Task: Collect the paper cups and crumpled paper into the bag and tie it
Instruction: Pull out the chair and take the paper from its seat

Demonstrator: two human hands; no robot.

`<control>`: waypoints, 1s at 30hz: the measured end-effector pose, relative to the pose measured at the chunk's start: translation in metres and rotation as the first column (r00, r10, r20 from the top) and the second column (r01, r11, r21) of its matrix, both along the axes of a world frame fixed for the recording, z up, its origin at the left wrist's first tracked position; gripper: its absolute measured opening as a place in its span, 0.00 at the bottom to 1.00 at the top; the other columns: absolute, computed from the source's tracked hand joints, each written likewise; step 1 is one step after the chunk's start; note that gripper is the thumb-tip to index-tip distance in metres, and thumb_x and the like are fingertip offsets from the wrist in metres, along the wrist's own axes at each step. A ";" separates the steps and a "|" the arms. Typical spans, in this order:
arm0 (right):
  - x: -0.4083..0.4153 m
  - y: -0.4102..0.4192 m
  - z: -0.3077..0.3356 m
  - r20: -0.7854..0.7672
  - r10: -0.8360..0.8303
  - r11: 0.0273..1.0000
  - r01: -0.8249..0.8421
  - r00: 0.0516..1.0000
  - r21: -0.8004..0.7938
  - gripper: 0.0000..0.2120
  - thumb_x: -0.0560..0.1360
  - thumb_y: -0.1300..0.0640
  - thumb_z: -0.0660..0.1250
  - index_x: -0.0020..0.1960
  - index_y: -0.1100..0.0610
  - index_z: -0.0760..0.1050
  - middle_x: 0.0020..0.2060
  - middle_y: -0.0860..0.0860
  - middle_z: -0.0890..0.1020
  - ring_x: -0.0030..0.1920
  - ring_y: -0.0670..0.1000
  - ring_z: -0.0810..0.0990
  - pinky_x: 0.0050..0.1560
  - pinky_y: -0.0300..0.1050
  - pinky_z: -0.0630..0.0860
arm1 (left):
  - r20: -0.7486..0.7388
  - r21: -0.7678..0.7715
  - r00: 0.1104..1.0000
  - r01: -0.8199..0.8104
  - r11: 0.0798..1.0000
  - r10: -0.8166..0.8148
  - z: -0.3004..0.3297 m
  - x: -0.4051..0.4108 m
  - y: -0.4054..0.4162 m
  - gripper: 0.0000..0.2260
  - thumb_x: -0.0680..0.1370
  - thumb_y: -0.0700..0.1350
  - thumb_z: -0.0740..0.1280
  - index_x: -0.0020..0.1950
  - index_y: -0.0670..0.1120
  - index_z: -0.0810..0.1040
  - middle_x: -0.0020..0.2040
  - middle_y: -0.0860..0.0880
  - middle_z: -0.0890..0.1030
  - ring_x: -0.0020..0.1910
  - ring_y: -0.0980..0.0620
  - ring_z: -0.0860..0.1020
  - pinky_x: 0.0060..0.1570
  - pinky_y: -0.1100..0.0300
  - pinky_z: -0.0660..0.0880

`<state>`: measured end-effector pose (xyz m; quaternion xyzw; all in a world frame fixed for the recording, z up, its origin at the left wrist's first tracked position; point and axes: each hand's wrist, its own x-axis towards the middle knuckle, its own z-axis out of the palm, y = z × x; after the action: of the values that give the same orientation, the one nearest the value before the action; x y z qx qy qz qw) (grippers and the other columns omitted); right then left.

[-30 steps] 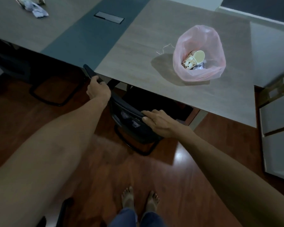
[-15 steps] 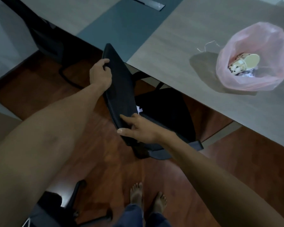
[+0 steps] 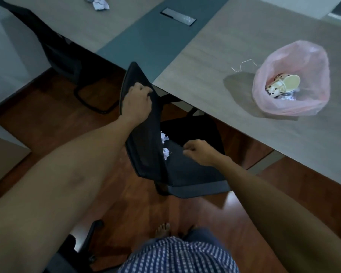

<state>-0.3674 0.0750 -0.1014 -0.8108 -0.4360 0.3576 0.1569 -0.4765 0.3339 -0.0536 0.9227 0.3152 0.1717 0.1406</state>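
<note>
A pink plastic bag (image 3: 311, 62) stands open on the grey table (image 3: 215, 56) at the right, with a paper cup (image 3: 283, 85) and crumpled paper inside. My left hand (image 3: 136, 101) grips the backrest of a black office chair (image 3: 144, 134) pulled out from the table. White crumpled paper (image 3: 165, 143) lies on the chair seat against the backrest. My right hand (image 3: 200, 152) hovers over the seat just right of that paper, fingers curled, holding nothing I can see. More crumpled paper (image 3: 99, 3) lies on the table at the far left.
A thin white string (image 3: 242, 65) lies on the table left of the bag. A metal cable hatch (image 3: 178, 16) sits in the table's dark centre strip. Another black chair (image 3: 53, 46) stands at the far left. Below are a wood floor and my bare feet (image 3: 163, 229).
The chair has come further out from under the table, showing the paper on its seat. My right hand has left the backrest and moved over the seat.
</note>
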 end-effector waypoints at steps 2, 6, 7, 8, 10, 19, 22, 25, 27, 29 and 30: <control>0.027 -0.014 -0.007 0.031 -0.009 0.996 0.011 0.999 -0.092 0.14 0.82 0.52 0.65 0.62 0.59 0.78 0.55 0.56 0.83 0.55 0.57 0.81 0.59 0.59 0.78 | 0.015 -0.118 1.000 0.023 0.993 -0.021 -0.008 0.009 -0.022 0.15 0.82 0.43 0.63 0.67 0.44 0.77 0.63 0.44 0.75 0.59 0.46 0.75 0.58 0.49 0.76; 0.076 -0.026 -0.027 0.034 -0.057 0.987 0.061 0.998 -0.146 0.13 0.82 0.53 0.64 0.62 0.59 0.78 0.55 0.57 0.83 0.53 0.58 0.81 0.59 0.58 0.78 | -0.024 -0.248 1.000 -0.014 0.969 0.008 -0.039 0.030 -0.051 0.15 0.81 0.43 0.64 0.69 0.44 0.76 0.64 0.44 0.74 0.59 0.46 0.77 0.57 0.50 0.76; 0.087 -0.026 -0.034 0.027 -0.058 0.986 0.062 0.998 -0.154 0.13 0.83 0.53 0.64 0.63 0.58 0.77 0.55 0.57 0.82 0.53 0.58 0.81 0.58 0.57 0.78 | -0.045 -0.277 0.998 -0.043 0.960 0.032 -0.049 0.035 -0.056 0.16 0.81 0.43 0.64 0.69 0.44 0.76 0.64 0.44 0.74 0.59 0.45 0.77 0.57 0.50 0.77; 0.098 -0.026 -0.041 0.018 -0.055 0.985 0.057 0.998 -0.161 0.14 0.83 0.53 0.64 0.65 0.58 0.77 0.56 0.57 0.82 0.53 0.58 0.80 0.58 0.56 0.78 | -0.068 -0.307 0.996 -0.081 0.948 0.063 -0.060 0.041 -0.061 0.16 0.81 0.43 0.64 0.69 0.44 0.76 0.65 0.44 0.74 0.59 0.45 0.77 0.57 0.49 0.77; 0.117 -0.021 -0.057 0.001 -0.051 0.985 0.050 0.999 -0.167 0.17 0.84 0.53 0.63 0.69 0.59 0.74 0.60 0.57 0.80 0.55 0.58 0.79 0.58 0.53 0.78 | -0.108 -0.368 0.984 -0.171 0.914 0.141 -0.083 0.051 -0.071 0.17 0.81 0.43 0.64 0.70 0.45 0.75 0.66 0.45 0.74 0.60 0.45 0.77 0.56 0.51 0.76; 0.164 0.045 -0.167 -0.072 0.010 0.993 -0.019 0.997 -0.117 0.21 0.83 0.55 0.63 0.75 0.57 0.69 0.60 0.56 0.80 0.58 0.56 0.80 0.56 0.48 0.77 | -0.249 -0.627 0.867 -0.483 0.611 0.431 -0.225 0.082 -0.120 0.21 0.79 0.40 0.66 0.73 0.46 0.70 0.62 0.45 0.75 0.58 0.45 0.78 0.55 0.53 0.76; 0.165 0.079 -0.216 -0.085 0.104 0.991 -0.110 0.991 -0.075 0.24 0.82 0.59 0.63 0.77 0.56 0.67 0.64 0.58 0.79 0.64 0.58 0.78 0.61 0.47 0.76 | -0.359 -0.632 0.813 -0.574 0.521 0.459 -0.281 0.090 -0.130 0.27 0.78 0.39 0.67 0.76 0.45 0.65 0.69 0.44 0.72 0.65 0.43 0.75 0.61 0.50 0.74; 0.160 0.115 -0.264 -0.077 0.244 0.968 -0.247 0.967 -0.032 0.28 0.80 0.63 0.64 0.79 0.55 0.64 0.68 0.62 0.75 0.66 0.61 0.76 0.67 0.55 0.74 | -0.434 -0.585 0.757 -0.649 0.486 0.488 -0.329 0.095 -0.136 0.32 0.79 0.37 0.65 0.80 0.49 0.57 0.81 0.45 0.57 0.70 0.41 0.71 0.57 0.51 0.74; 0.155 0.139 -0.292 -0.093 0.324 0.946 -0.324 0.942 0.014 0.31 0.79 0.65 0.64 0.80 0.55 0.61 0.67 0.64 0.74 0.66 0.62 0.75 0.68 0.55 0.72 | -0.408 -0.536 0.735 -0.673 0.510 0.541 -0.357 0.097 -0.140 0.34 0.79 0.36 0.65 0.81 0.53 0.55 0.83 0.47 0.51 0.69 0.42 0.72 0.53 0.52 0.75; 0.146 0.163 -0.315 -0.109 0.364 0.931 -0.358 0.925 0.076 0.33 0.77 0.67 0.64 0.80 0.55 0.62 0.65 0.63 0.75 0.65 0.59 0.76 0.67 0.52 0.72 | -0.354 -0.499 0.710 -0.694 0.519 0.609 -0.378 0.097 -0.139 0.33 0.80 0.37 0.64 0.80 0.57 0.57 0.82 0.50 0.53 0.71 0.45 0.70 0.54 0.53 0.73; 0.140 0.174 -0.326 -0.124 0.376 0.925 -0.363 0.918 0.115 0.34 0.76 0.68 0.65 0.79 0.55 0.62 0.65 0.61 0.76 0.65 0.55 0.76 0.66 0.50 0.73 | -0.338 -0.486 0.692 -0.709 0.511 0.638 -0.388 0.097 -0.137 0.31 0.81 0.38 0.64 0.80 0.57 0.59 0.81 0.50 0.55 0.72 0.46 0.68 0.58 0.55 0.71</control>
<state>-0.2269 0.2492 -0.4277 -0.6780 -0.5844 0.4184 0.1540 -0.3796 0.1965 -0.4419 0.6449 0.6922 0.0537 0.3195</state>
